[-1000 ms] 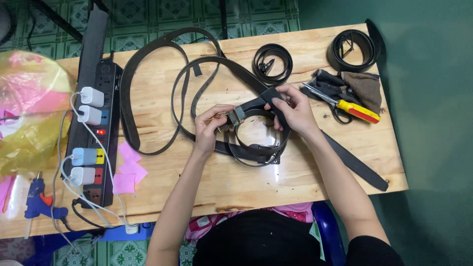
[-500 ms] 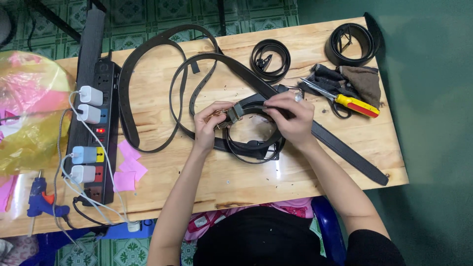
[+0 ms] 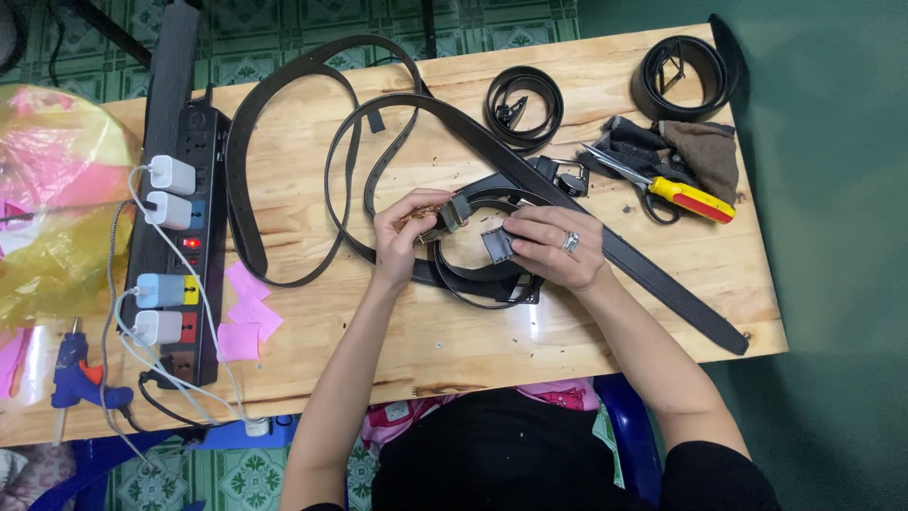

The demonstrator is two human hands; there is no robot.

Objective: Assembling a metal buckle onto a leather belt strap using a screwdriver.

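Both hands work one black belt (image 3: 492,274) at mid-table — left hand (image 3: 402,232) pinches the buckle (image 3: 445,218), right hand (image 3: 553,248) closes fingers on the belt's end, scissors (image 3: 662,185) beyond.

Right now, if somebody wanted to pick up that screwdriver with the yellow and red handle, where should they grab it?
Probably by the handle of the screwdriver, coming from above: it lies flat near the table's right end, its handle bare and thick. The thin metal shaft points left, over the dark cloth bundle.
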